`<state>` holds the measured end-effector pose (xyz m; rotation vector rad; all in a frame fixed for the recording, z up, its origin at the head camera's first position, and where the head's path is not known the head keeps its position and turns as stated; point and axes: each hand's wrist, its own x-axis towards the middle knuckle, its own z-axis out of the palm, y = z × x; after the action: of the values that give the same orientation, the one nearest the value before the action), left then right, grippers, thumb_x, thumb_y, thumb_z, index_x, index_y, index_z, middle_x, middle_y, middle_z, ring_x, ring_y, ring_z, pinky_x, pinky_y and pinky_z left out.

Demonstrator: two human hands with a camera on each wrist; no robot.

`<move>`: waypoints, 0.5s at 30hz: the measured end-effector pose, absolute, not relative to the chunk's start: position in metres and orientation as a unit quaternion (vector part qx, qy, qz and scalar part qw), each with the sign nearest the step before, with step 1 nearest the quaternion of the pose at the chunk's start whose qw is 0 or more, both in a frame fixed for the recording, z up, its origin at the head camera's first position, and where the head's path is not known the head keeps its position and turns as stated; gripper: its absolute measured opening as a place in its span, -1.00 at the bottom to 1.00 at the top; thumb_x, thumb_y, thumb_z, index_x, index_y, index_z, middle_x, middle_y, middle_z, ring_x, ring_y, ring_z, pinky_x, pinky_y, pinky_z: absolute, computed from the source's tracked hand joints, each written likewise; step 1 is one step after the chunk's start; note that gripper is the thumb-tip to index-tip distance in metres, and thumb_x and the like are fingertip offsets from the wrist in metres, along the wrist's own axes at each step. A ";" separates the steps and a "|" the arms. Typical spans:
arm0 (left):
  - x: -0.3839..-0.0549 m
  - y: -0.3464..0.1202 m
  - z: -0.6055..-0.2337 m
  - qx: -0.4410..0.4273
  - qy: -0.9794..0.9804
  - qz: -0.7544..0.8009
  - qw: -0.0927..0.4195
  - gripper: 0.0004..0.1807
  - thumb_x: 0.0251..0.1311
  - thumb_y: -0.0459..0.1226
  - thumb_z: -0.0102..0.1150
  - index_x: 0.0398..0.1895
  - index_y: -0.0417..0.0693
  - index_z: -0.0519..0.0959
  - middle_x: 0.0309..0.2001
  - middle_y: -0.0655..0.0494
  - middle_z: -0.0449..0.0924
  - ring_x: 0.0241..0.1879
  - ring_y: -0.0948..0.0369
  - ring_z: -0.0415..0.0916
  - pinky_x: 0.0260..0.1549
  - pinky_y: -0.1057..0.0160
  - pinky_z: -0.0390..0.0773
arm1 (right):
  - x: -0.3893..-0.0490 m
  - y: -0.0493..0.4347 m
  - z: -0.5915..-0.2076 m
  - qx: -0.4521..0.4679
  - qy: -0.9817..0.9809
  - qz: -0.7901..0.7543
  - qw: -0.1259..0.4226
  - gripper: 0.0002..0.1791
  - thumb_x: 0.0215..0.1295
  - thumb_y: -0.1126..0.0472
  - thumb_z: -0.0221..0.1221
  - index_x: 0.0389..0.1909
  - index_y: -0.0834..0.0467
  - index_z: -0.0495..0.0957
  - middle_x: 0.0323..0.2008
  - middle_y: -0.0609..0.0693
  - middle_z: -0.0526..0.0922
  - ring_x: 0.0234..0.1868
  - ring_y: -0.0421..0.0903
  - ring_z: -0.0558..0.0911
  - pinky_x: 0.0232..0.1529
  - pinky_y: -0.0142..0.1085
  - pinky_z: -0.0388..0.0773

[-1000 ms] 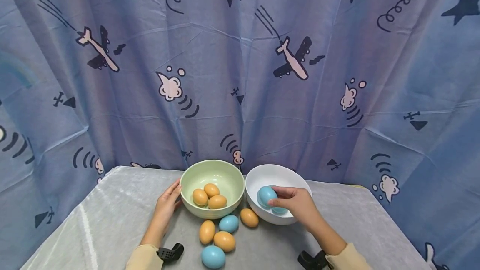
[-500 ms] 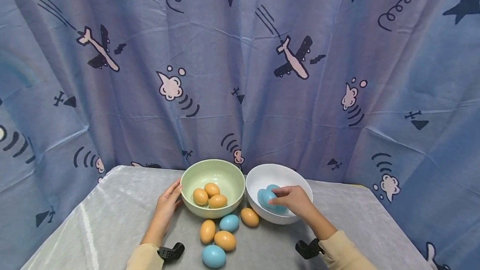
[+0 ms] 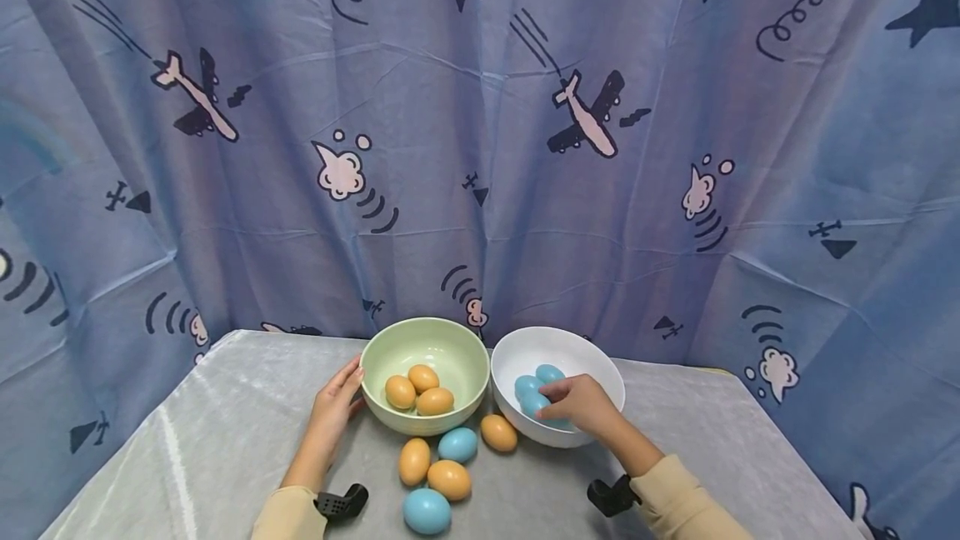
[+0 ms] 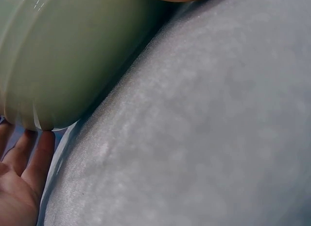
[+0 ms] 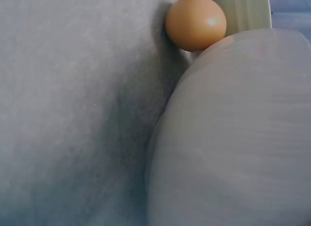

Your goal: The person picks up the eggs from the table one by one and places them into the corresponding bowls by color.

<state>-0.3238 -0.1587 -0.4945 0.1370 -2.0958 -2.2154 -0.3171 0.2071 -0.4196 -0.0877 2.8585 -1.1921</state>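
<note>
In the head view, my right hand [image 3: 588, 407] reaches into the white bowl [image 3: 517, 348], thumb and fingers around the end of a blue egg [image 3: 532, 405]. Other blue eggs [image 3: 551, 372] lie beside it, one partly hidden beneath the hand. My left hand [image 3: 335, 398] rests against the left side of the light green bowl [image 3: 465, 357], which holds 3 orange eggs [image 3: 435, 402]. Fairly straight fingers [image 4: 44, 150] touch that bowl's wall in the left wrist view. The right wrist view shows the white bowl's outside [image 5: 233, 138] but not the hand.
In front of the bowls, orange eggs [image 3: 450, 480] and blue eggs [image 3: 427, 512] lie loose on the grey cloth-covered table [image 3: 217, 440]. One orange egg [image 3: 498, 433] sits close to the white bowl. A patterned blue curtain [image 3: 420, 257] hangs behind the table.
My right hand has lowered the blue egg among the others in the white bowl, and its wrist has shifted slightly left. My left hand stays at the green bowl.
</note>
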 end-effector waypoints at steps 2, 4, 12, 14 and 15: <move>-0.324 -0.159 -0.495 0.043 -0.685 -0.726 0.045 -0.37 0.52 -0.01 -0.08 0.53 -0.05 0.19 0.54 -0.01 0.15 0.47 0.04 0.16 0.41 -0.05 0.35 | -0.318 0.206 -0.421 -0.028 0.927 -0.372 0.022 -0.57 -0.17 0.29 0.55 -0.17 0.25 0.76 -0.26 0.07 0.81 -0.12 -0.11 0.70 0.00 -0.19 0.64; -0.324 -0.159 -0.495 0.041 -0.685 -0.726 0.046 -0.38 0.52 -0.01 -0.08 0.53 -0.05 0.20 0.54 -0.02 0.15 0.47 0.03 0.16 0.41 -0.06 0.35 | -0.317 0.205 -0.421 -0.032 0.931 -0.364 0.020 -0.59 -0.19 0.31 0.54 -0.19 0.26 0.77 -0.29 0.07 0.81 -0.16 -0.12 0.70 -0.05 -0.22 0.63; -0.325 -0.159 -0.496 0.043 -0.685 -0.726 0.049 -0.38 0.51 0.00 -0.07 0.52 -0.06 0.22 0.53 -0.02 0.19 0.46 0.03 0.19 0.41 -0.05 0.36 | -0.317 0.205 -0.421 -0.031 0.926 -0.376 0.014 -0.61 -0.16 0.32 0.53 -0.20 0.27 0.76 -0.27 0.10 0.81 -0.06 -0.01 0.72 0.04 -0.14 0.65; -0.325 -0.159 -0.496 0.042 -0.685 -0.726 0.049 -0.38 0.51 -0.01 -0.07 0.52 -0.06 0.21 0.53 -0.02 0.18 0.46 0.03 0.19 0.41 -0.06 0.36 | -0.316 0.205 -0.420 -0.024 0.918 -0.395 0.011 -0.62 -0.11 0.31 0.52 -0.18 0.28 0.75 -0.25 0.11 0.81 -0.03 0.03 0.72 0.07 -0.10 0.65; -0.325 -0.159 -0.496 0.040 -0.684 -0.726 0.049 -0.38 0.51 -0.01 -0.07 0.52 -0.06 0.21 0.53 -0.03 0.17 0.46 0.03 0.19 0.41 -0.06 0.35 | -0.316 0.206 -0.419 -0.022 0.916 -0.402 0.006 -0.62 -0.09 0.29 0.52 -0.17 0.28 0.75 -0.23 0.12 0.80 -0.01 0.05 0.71 0.09 -0.08 0.64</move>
<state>-0.3251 -0.1588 -0.4965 0.1230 -2.0854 -2.2136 -0.3159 0.2061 -0.4193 -0.0692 2.8652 -1.2567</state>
